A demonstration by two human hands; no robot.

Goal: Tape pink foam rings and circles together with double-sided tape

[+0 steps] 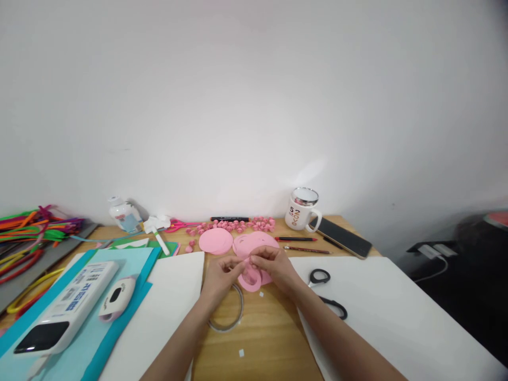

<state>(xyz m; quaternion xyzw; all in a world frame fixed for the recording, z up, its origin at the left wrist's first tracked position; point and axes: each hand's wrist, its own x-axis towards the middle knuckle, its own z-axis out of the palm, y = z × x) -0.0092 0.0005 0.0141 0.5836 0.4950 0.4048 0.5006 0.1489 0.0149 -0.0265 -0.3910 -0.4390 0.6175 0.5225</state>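
Note:
Pinched between my left hand (220, 274) and my right hand (277, 266) is a curled pink paper strip (250, 286), which hangs in a loose spiral below my fingertips. Both hands are closed, their fingertips nearly meeting over the wooden table. Behind them lie pink paper circles (215, 241) and more pink cut paper (254, 241). Several small rolled pink paper roses (263, 223) are gathered near the wall. A roll of tape (228, 328) lies flat just under my left hand, and small white squares (241, 353) are scattered on the wood.
Black-handled scissors (335, 306) rest on white paper (377, 317) to the right. A mug (298, 211), phone (343, 238) and pencil (307, 250) lie beyond. On the left are a power bank (75, 301), a white device (119, 297), a bottle (125, 214) and colourful pipe cleaners (35, 233).

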